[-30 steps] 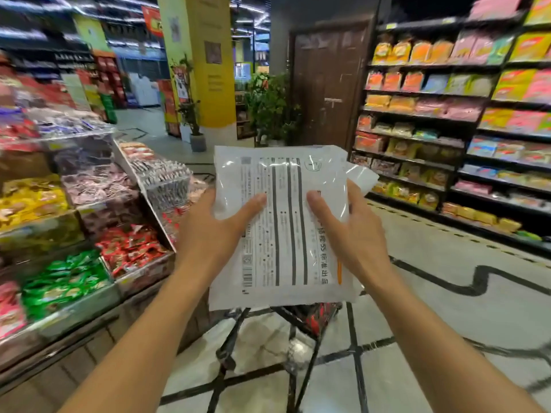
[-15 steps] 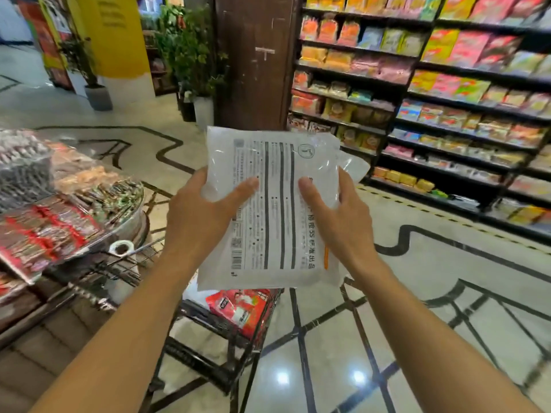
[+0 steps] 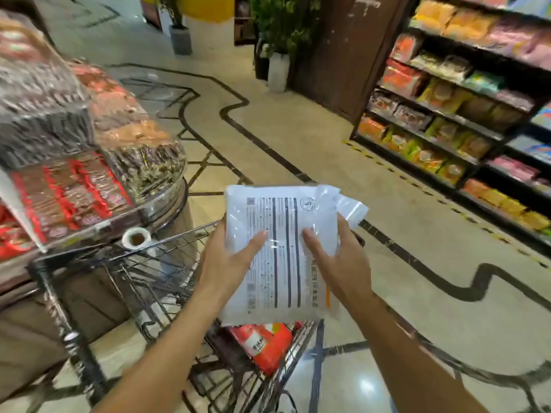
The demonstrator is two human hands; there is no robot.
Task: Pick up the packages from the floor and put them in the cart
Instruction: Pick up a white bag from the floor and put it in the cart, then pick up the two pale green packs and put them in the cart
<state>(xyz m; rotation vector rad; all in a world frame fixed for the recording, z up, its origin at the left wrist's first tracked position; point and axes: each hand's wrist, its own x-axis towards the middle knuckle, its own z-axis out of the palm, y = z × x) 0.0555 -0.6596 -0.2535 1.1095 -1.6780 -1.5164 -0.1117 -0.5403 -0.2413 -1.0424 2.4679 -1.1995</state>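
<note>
1. Above the cart: white package held off the floor, long axis pointing away from the person.
2. Left hand and right hand grasp its side edges, equally near.
3. Cart basket lies directly below.

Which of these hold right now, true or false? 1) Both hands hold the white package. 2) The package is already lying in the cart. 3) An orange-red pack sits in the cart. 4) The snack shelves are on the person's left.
1) True: the left hand and right hand grip the white package by its sides.
2) False: it is held up above the wire cart.
3) True: an orange-red pack lies in the cart below the package.
4) False: the snack shelves are on the right.
</note>
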